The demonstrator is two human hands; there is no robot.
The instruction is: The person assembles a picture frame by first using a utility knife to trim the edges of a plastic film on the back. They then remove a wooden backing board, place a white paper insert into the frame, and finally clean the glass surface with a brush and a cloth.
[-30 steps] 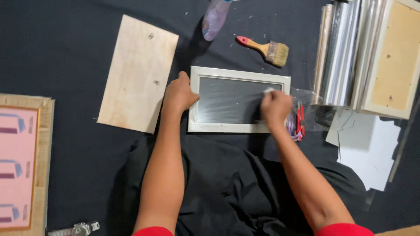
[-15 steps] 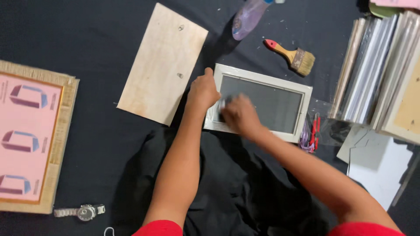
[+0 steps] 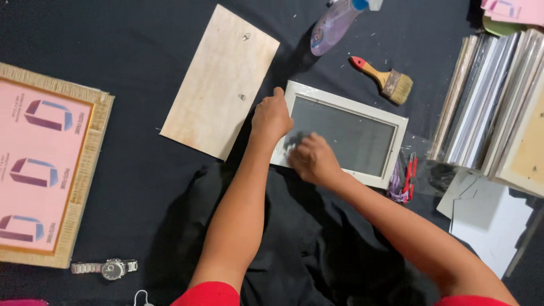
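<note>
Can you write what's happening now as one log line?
left hand: steadies white picture frame | right hand: on its glass | paintbrush: idle

Clutter lay spread over a black cloth (image 3: 113, 51).

A plywood board (image 3: 218, 82) lay tilted at upper centre, with two small fittings on its face. A spray bottle (image 3: 334, 25) lay at the top edge, and a paintbrush (image 3: 385, 79) with a red-tipped wooden handle lay just below it. A stack of frames (image 3: 493, 107) stood on edge at the right, with pink sheets (image 3: 513, 10) above and white cards (image 3: 490, 218) below. Red snips (image 3: 409, 175) lay in a clear bag beside the stack. A pink print (image 3: 39, 164) in a straw-coloured frame lay at the left, and a wristwatch (image 3: 107, 268) just beneath it.
</note>
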